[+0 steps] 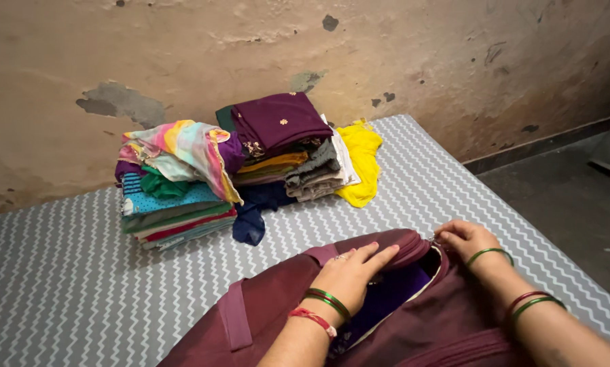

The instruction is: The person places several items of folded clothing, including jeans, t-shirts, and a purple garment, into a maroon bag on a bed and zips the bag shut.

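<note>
Nearest the camera, a maroon duffel bag lies on the mattress, filling the bottom centre of the view, its top opening facing up and partly unzipped, with purple fabric showing inside the gap. Left hand rests flat on the bag's top, fingers together and stretched toward the right, pressing on the flap just beside the opening; green bangles and a red thread sit on that wrist. Right hand is at the far right end of the opening, fingertips bunched in a pinch at the zip end; the puller itself is too small to make out, so whether the fingers actually have it is unclear. Green and red bangles on the right forearm too. Both hands are touching the bag, one on each side of the open slit, the purple fabric between and below them. A maroon strap runs across the bag's left side. Under it all, the grey-and-white zigzag mattress cover. Further back, well apart from the hands, two stacks of folded clothes: left stack with teal, green and red layers topped by a pastel multicoloured cloth, right stack topped by a dark plum piece with a small gold motif. A navy garment hangs down between the stacks, and a yellow cloth lies just right of the right stack. Behind, a stained, peeling wall; dark floor to the right.
</note>
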